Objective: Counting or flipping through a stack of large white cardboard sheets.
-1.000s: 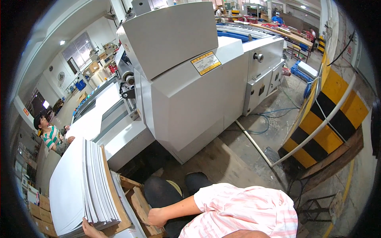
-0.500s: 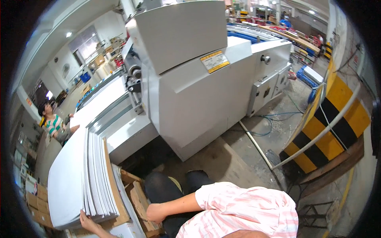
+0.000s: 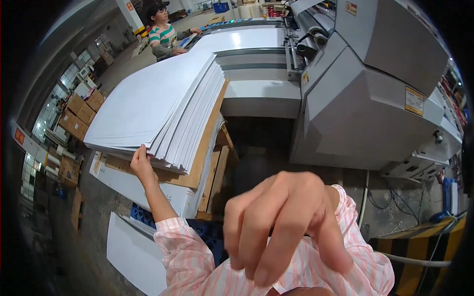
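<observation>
A tall stack of large white paper sheets [image 3: 143, 98] rises on a brown board, its sheet edges fanned out on the right side. My left hand [image 3: 143, 165] is at the near edge of the stack, thumb and fingertips pinching the upper sheets there. Close in front of the camera hangs my right hand [image 3: 281, 222], back of the hand up. Its fingers are loosely bent, the thumb stands apart from them, and nothing shows between them. The palm is hidden.
Beyond the stack, a grey machine [image 3: 365, 113] with rollers stands on the right. A person in a striped shirt [image 3: 163, 37] is at the far side. Under the board is a wooden pallet [image 3: 215, 172]. More white sheets [image 3: 133, 251] lie low at left, near cardboard boxes [image 3: 76, 116].
The view has turned left, bringing the stack nearer the middle. My right hand has risen from beside my legs to close before the camera. My left hand stays at the stack's near edge.
</observation>
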A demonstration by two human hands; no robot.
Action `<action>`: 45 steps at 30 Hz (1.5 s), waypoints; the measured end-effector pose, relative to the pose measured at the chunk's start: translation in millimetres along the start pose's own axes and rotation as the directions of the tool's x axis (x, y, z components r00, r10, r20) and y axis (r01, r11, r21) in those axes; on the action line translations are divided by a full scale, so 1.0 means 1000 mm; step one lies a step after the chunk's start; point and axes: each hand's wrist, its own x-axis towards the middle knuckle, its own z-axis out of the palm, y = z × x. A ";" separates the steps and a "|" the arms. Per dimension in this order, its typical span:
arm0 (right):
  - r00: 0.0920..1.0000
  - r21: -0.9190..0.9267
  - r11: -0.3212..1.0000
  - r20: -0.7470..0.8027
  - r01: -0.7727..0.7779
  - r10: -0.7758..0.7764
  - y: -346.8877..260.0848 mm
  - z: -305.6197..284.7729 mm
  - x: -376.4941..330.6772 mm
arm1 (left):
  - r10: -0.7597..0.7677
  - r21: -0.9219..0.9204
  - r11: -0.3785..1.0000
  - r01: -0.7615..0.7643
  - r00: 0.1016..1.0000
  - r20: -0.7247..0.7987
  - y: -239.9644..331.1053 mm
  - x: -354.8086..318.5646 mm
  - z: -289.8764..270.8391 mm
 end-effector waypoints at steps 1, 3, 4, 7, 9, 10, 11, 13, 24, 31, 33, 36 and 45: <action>0.999 0.024 0.999 -0.002 0.041 -0.041 0.007 0.002 0.004 | -0.016 0.008 1.000 0.016 1.000 -0.026 0.002 -0.001 -0.003; 0.988 0.091 0.994 0.142 0.053 -0.065 0.018 -0.003 0.023 | -0.029 -0.010 1.000 0.029 0.999 -0.039 0.002 -0.001 -0.002; 0.952 0.154 0.986 0.287 0.064 -0.107 0.024 -0.002 0.033 | -0.021 -0.041 0.999 0.020 0.999 -0.027 0.005 0.000 -0.005; 0.953 0.234 0.971 0.281 0.049 -0.116 0.044 -0.009 0.038 | -0.003 -0.046 0.999 0.002 0.999 -0.032 0.000 0.004 -0.004; 0.951 0.299 0.951 0.266 0.073 -0.156 0.058 -0.009 0.044 | 0.027 -0.047 0.999 -0.027 1.000 -0.007 -0.006 0.006 0.002; 0.940 0.302 0.947 0.279 0.107 -0.195 0.067 -0.008 0.046 | 0.024 -0.035 0.999 -0.025 0.999 -0.022 -0.007 0.008 0.002; 0.927 0.296 0.945 0.295 0.140 -0.230 0.075 -0.007 0.049 | 0.021 -0.031 0.999 -0.022 0.999 -0.030 -0.008 0.009 0.003; 0.945 0.361 0.925 0.248 0.114 -0.213 0.089 -0.002 0.050 | 0.006 -0.027 1.000 -0.005 1.000 0.004 -0.007 0.008 -0.001; 0.986 -0.683 0.731 0.111 -0.017 0.126 0.155 -0.049 0.055 | 0.005 0.029 1.000 -0.007 0.996 0.088 -0.003 0.000 -0.002; 0.848 -0.968 0.008 -0.216 -0.251 0.484 0.277 -0.141 0.043 | 0.113 0.126 0.984 -0.123 0.990 0.085 -0.022 0.004 -0.006; 0.812 -0.919 0.069 -0.306 -0.389 0.497 0.283 -0.144 0.045 | 0.126 0.163 0.977 -0.140 0.988 0.095 -0.019 0.002 -0.008; 0.882 -0.972 -0.100 -0.236 -0.214 0.407 0.284 -0.145 0.051 | 0.139 0.202 0.967 -0.152 0.987 0.077 -0.013 0.001 -0.007; 0.812 -0.988 -0.061 -0.151 -0.142 0.563 0.277 -0.134 0.066 | -0.023 -0.316 0.947 0.059 0.993 0.118 -0.006 0.003 -0.007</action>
